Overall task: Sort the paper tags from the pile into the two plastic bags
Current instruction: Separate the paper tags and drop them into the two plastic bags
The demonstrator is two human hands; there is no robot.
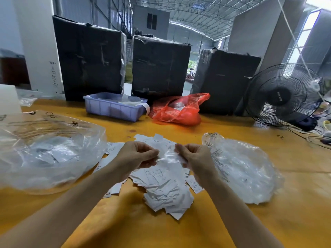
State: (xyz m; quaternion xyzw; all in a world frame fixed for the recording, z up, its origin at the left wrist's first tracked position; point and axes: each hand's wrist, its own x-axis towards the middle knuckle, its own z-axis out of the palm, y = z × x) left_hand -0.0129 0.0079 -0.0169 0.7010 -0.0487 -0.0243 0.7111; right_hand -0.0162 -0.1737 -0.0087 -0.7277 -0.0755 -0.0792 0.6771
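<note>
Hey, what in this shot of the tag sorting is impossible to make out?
Head view only:
- Print on the white paper tag pile: too small, blurred.
- What the left hand and right hand pinch: a clear film piece, glare-blurred.
- Contents of the red plastic bag: hidden by its folds.
- Large clear plastic bag: cut off at left edge.
</note>
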